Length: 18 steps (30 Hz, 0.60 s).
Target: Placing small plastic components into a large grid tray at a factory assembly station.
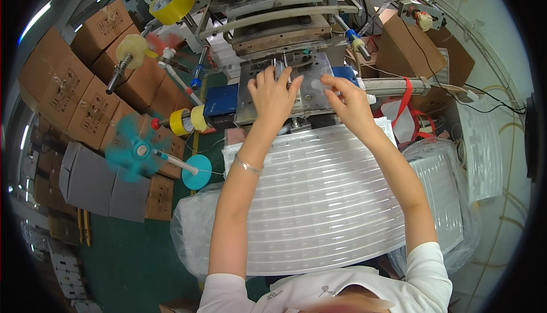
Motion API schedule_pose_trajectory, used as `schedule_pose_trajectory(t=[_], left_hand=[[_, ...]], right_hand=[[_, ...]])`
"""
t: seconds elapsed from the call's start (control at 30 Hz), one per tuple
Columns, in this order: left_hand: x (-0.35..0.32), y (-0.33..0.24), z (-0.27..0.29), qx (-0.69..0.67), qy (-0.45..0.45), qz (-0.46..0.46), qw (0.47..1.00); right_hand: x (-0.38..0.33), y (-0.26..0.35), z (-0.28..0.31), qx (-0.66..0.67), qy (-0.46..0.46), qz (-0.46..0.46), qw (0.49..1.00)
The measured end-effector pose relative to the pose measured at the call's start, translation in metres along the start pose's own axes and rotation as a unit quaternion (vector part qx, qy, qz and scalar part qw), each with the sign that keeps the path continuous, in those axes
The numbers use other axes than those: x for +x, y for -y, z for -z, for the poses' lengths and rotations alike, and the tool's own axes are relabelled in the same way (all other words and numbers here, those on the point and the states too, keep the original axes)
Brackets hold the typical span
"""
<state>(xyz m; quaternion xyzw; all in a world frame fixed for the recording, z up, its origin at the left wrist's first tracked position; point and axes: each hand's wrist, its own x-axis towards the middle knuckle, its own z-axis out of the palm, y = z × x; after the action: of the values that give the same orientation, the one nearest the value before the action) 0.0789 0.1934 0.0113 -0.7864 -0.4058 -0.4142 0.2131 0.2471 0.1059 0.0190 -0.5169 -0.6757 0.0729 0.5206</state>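
Clear piece (317, 84) by right hand (352, 105) indistinct; fingers curled, cannot say if gripping. Left hand (273, 97) palm-down over metal plate (244, 102), fingers spread, undersides hidden.

The teal fan's blades (137, 150) are blurring into a smear. The left hand (272, 97) is covering part of the metal plate (248, 107). Something clear beside the right hand (347, 101) is looking too faint to identify. Both forearms are hiding strips of the plastic sheets (319, 199). The upper edge is cutting off the machine (279, 31).
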Motion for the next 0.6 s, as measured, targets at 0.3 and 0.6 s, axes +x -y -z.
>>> schedule_pose_trajectory(t=[0.3, 0.6], left_hand=[[-0.038, 0.013, 0.071, -0.122, 0.035, 0.049, 0.991], [-0.087, 0.055, 0.111, -0.16, 0.115, 0.101, 0.975]], right_hand=[[0.049, -0.004, -0.037, -0.267, 0.008, 0.129, 0.955], [0.032, -0.008, -0.046, -0.23, -0.16, 0.204, 0.938]])
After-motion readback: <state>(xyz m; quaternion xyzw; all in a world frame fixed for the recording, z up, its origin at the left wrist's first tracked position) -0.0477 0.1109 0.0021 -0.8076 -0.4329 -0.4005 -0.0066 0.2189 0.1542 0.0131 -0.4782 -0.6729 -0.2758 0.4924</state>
